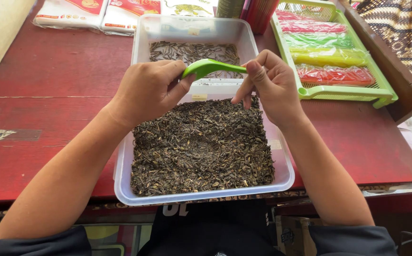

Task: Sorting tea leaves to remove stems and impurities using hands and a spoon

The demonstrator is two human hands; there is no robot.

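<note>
My left hand (pixel 146 90) grips the handle end of a green plastic scoop (pixel 208 67), thumb pressed on it. My right hand (pixel 267 83) pinches the scoop's far end between thumb and fingers. Both hands hover over the far end of a clear plastic tub (pixel 123 182) filled with dark dried tea leaves (pixel 201 147). Behind it stands a second clear tub (pixel 142 38) with a thin layer of darker stalks (pixel 192 51) on its bottom.
A green plastic tray (pixel 386 95) at the right holds red, green and yellow packets. White printed packets (pixel 71 14) lie at the far left on the red wooden table (pixel 49 118). A dark can and red items stand at the back.
</note>
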